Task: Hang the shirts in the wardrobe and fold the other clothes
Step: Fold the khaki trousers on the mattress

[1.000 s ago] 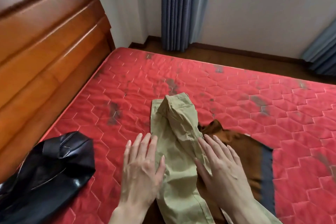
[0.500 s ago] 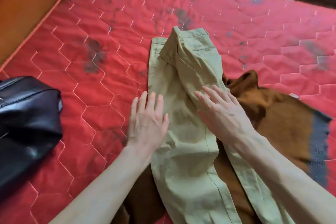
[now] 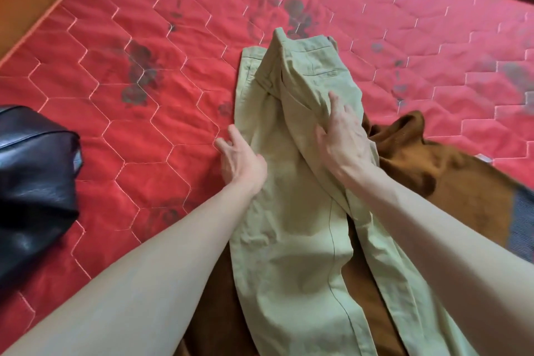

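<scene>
While they lie on the red mattress (image 3: 173, 72), khaki trousers (image 3: 289, 211) under both flat, spread-fingered grips: left hand (image 3: 241, 160) at their edge, right hand (image 3: 342, 139) atop

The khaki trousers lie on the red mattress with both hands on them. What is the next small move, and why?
Probably the right hand should flatten the raised upper fold of the khaki trousers, while the left hand steadies their left edge. The waist part stands bunched and the legs lie partly over a brown garment, so the cloth is not yet flat for folding.
</scene>
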Demonstrator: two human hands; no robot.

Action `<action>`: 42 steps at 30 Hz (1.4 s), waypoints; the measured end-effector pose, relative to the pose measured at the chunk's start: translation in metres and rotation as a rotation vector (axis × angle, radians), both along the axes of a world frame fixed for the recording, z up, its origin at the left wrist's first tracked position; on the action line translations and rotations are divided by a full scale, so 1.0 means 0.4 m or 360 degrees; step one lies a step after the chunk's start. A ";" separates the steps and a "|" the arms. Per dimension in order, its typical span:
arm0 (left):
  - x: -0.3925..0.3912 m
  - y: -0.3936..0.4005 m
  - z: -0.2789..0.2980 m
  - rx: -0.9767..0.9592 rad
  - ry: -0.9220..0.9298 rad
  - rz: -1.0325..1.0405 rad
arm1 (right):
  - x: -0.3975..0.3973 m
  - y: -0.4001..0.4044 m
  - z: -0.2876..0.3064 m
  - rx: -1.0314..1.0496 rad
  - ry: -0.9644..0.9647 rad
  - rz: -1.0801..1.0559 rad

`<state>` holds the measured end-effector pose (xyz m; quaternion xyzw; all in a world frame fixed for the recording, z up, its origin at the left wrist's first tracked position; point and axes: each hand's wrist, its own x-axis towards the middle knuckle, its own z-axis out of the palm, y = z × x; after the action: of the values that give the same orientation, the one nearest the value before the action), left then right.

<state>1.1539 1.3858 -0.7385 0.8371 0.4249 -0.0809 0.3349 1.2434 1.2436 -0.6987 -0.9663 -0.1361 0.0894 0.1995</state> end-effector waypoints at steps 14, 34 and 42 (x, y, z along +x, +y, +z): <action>-0.265 -0.070 0.190 -0.0995 -0.0475 0.0173 | -0.351 -0.215 0.153 0.1021 0.0329 -0.0445; -0.624 -0.194 0.116 -0.0329 0.0132 -0.0261 | -0.793 -0.281 0.098 -0.0111 -0.0023 0.0362; -0.535 -0.086 0.027 -0.0075 -0.0078 -0.0302 | -0.714 -0.101 0.028 -0.0171 0.0043 0.0197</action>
<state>0.9398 1.3514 -0.7276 0.8673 0.3333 -0.1019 0.3555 0.9580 1.2033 -0.6874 -0.9641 -0.1878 0.1216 0.1432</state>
